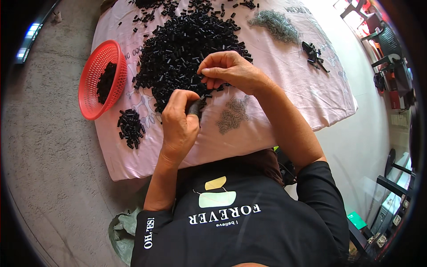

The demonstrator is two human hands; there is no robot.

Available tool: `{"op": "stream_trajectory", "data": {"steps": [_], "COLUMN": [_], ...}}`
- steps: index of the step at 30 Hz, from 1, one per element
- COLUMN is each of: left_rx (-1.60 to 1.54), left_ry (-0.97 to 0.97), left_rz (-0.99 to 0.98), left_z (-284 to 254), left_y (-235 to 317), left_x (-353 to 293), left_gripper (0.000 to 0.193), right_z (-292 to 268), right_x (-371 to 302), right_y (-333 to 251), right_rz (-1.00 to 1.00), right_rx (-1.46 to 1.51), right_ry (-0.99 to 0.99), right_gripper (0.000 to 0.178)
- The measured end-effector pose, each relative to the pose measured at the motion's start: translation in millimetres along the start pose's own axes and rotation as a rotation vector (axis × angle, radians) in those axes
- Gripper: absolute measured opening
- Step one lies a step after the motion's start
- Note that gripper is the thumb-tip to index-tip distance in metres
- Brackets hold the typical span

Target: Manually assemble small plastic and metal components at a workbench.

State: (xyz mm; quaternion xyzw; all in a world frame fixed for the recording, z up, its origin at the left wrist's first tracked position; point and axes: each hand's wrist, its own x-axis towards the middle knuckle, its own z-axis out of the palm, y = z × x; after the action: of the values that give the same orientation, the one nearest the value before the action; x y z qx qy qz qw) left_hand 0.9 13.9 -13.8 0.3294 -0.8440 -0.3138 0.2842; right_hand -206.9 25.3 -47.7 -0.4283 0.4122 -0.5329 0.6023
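A large heap of small black cylindrical pieces covers the middle of the cloth-covered table. My left hand is at the heap's near edge, fingers closed in a pinch, with a dark cover on the thumb. What it pinches is too small to make out. To its right and slightly farther off, my right hand hovers over the heap's near right side. Its thumb and forefinger are pressed together, and anything between them cannot be made out. A small patch of fine silvery metal bits lies just below my right hand.
At the table's left edge a red perforated basket holds dark pieces. A smaller pile of black pieces lies near it. Far right are a larger pile of silvery metal bits and a few longer black parts. Shelving stands right.
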Motion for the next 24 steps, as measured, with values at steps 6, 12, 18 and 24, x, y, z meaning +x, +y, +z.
{"op": "stream_trajectory", "data": {"steps": [6,12,18,24], "left_rx": [0.051,0.014,0.096,0.139], "left_ry": [0.034,0.029,0.034,-0.116], "left_rz": [0.009,-0.036,-0.008,0.033], "left_z": [-9.4,-7.1,-13.5,4.1], "left_y": [-4.6,-0.1,-9.2,-13.3], "left_x": [4.9,7.6,8.9,2.0], "left_gripper": [0.035,0.035,0.029,0.024], "right_z": [4.4,5.5,-0.4,-1.5], "right_x": [-0.8,-0.9,-2.1,0.0], "right_y": [-1.9,2.3,-6.2,-1.7], "right_rz": [0.048,0.074,-0.049,-0.041], "right_rx": [-0.003,0.001,-0.001,0.001], "right_ry": [-0.089,-0.131,0.05,0.052], "right_gripper": [0.016,0.014,0.014,0.016]}}
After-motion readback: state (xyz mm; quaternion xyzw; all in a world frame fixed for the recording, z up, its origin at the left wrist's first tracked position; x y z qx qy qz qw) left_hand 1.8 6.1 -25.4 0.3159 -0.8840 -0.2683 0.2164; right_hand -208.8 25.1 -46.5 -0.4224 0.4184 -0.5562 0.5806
